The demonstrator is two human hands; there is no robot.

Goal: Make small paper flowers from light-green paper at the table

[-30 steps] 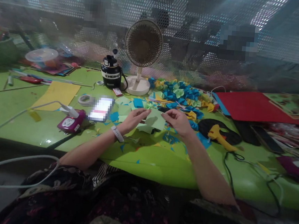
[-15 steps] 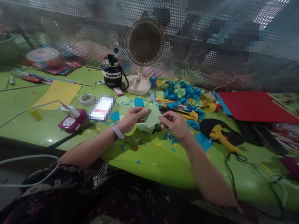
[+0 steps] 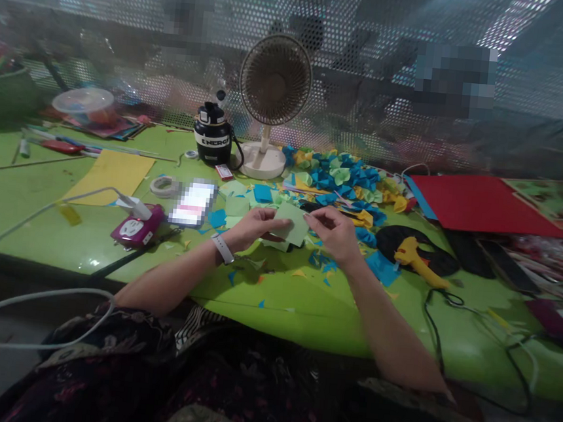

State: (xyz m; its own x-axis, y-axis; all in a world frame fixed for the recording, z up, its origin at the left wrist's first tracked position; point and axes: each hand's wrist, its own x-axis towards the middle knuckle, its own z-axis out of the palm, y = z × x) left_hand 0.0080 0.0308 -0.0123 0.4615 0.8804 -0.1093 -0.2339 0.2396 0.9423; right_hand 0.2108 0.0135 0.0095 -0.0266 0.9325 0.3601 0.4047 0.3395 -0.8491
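A pale green square of paper (image 3: 294, 225) is held up between my two hands over the table's middle. My left hand (image 3: 256, 227) grips it from the left, thumb on top and fingers beneath. At its upper right edge, the thumb and forefinger of my right hand (image 3: 332, 230) are pinched together on the paper. More green paper (image 3: 237, 206) and a blue square (image 3: 263, 194) lie just beyond my left hand. Behind my right hand is a heap of crumpled blue, green and yellow paper pieces (image 3: 338, 174).
A fan (image 3: 275, 82) and a black jug (image 3: 212, 138) stand at the back. On the left are a phone (image 3: 193, 203), a tape roll (image 3: 164, 186), yellow paper (image 3: 111, 176) and a purple power socket (image 3: 134, 230). A yellow glue gun (image 3: 420, 259) and red sheet (image 3: 489, 199) lie right.
The green paper has turned and now shows flatter and squarer towards me. My right hand has shifted slightly, still at the paper's right edge; my left hand keeps its hold.
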